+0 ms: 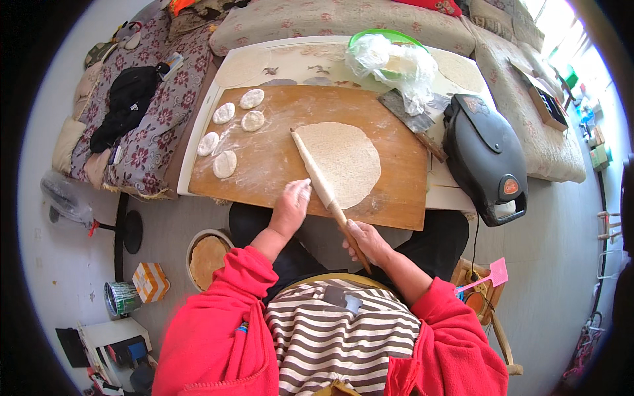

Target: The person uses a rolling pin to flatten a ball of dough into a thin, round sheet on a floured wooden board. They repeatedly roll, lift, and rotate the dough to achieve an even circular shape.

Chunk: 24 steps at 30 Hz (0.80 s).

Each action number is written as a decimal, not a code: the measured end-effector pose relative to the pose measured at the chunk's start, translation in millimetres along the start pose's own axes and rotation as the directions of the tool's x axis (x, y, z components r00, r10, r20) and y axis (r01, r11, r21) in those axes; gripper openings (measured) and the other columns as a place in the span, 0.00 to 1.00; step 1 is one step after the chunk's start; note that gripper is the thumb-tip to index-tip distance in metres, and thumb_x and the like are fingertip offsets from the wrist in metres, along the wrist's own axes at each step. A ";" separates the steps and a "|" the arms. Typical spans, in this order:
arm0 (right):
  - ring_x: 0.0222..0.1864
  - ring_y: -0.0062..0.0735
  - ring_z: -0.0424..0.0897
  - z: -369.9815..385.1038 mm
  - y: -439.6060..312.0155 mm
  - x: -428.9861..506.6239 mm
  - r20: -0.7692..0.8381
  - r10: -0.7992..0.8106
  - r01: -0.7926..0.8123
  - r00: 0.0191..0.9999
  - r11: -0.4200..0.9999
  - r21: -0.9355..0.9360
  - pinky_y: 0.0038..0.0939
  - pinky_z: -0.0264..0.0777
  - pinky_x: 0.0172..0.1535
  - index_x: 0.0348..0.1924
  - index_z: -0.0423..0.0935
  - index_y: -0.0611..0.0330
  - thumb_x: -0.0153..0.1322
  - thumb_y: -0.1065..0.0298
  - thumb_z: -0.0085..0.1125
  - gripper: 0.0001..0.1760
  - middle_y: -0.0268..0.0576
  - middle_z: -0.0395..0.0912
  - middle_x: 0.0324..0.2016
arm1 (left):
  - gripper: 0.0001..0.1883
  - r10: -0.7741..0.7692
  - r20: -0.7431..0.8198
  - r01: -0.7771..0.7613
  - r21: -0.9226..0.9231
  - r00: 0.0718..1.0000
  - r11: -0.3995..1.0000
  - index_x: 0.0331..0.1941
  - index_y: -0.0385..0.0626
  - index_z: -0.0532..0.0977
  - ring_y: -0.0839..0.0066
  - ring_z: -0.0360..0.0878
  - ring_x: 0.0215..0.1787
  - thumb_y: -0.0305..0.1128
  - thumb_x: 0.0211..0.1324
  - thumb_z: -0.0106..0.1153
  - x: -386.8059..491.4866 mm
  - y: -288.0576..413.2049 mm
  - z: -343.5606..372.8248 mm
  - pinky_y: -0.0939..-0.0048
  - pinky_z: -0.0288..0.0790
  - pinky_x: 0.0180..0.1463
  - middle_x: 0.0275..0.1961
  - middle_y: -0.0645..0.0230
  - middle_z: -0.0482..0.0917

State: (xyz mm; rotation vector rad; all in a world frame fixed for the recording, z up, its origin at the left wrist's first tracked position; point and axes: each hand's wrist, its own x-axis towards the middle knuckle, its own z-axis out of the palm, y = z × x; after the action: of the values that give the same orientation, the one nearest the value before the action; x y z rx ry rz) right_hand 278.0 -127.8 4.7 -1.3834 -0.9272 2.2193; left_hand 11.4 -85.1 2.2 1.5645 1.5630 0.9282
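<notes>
A thin round sheet of dough (344, 161) lies on the wooden board (277, 148), its left edge wrapped around a long wooden rolling pin (338, 215). My right hand (366, 241) grips the pin's near end, past the board's front edge. My left hand (293, 205) is beside the wrapped part, fingertips close to the dough; whether they touch it is unclear. Several small floured dough discs (225, 164) sit at the board's left. A wide-bladed cleaver (406, 111) rests at the back right corner, its wooden handle pointing toward the electric griddle.
A black electric griddle (485, 158) stands at the table's right. Behind the board is a green basin (386, 34) with plastic bags (416, 69). Flat dough sheets (243, 67) lie on the table's back corners. A bowl of flatbread (209, 260) is low at left.
</notes>
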 end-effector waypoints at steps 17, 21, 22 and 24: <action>0.40 0.51 0.85 32.3 -11.0 -10.0 0.148 -0.739 0.216 0.658 -0.004 -0.976 0.49 0.81 0.44 0.63 0.77 0.50 0.74 0.64 0.66 0.23 0.47 0.80 0.40 | 0.46 -0.495 0.223 0.469 -0.758 0.840 0.453 0.66 0.37 0.73 0.58 0.92 0.47 0.74 0.73 0.48 11.2 -16.4 -26.4 0.57 0.89 0.46 0.52 0.50 0.89; 0.43 0.47 0.83 -26.2 -22.3 2.9 0.042 -0.856 0.078 0.515 -0.002 -0.997 0.47 0.79 0.46 0.56 0.82 0.46 0.72 0.66 0.65 0.18 0.43 0.80 0.39 | 0.34 -0.527 0.222 0.505 -0.715 0.820 0.484 0.65 0.36 0.73 0.58 0.93 0.47 0.60 0.78 0.54 10.5 -15.6 -26.2 0.56 0.91 0.43 0.53 0.50 0.88; 0.45 0.46 0.82 -39.7 -31.1 2.4 0.030 -0.862 0.059 0.507 0.000 -0.998 0.47 0.77 0.49 0.55 0.82 0.45 0.72 0.68 0.64 0.18 0.41 0.79 0.38 | 0.31 -0.525 0.241 0.528 -0.678 0.816 0.511 0.64 0.35 0.73 0.58 0.93 0.46 0.55 0.79 0.55 9.8 -22.0 -27.9 0.56 0.91 0.43 0.53 0.50 0.88; 0.49 0.46 0.81 -71.0 -37.7 4.3 0.035 -0.859 0.037 0.511 -0.019 -0.999 0.47 0.74 0.53 0.56 0.82 0.43 0.70 0.68 0.68 0.21 0.39 0.79 0.40 | 0.20 -0.515 0.274 0.545 -0.671 0.812 0.503 0.62 0.36 0.74 0.56 0.93 0.46 0.42 0.81 0.54 13.9 -27.5 -28.7 0.55 0.91 0.42 0.53 0.52 0.88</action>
State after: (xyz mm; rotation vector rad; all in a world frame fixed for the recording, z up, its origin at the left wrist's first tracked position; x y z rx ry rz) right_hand 338.0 -74.2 6.5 -1.5509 -2.2338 0.1436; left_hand -26.9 -71.2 -8.3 0.4612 1.2657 0.9644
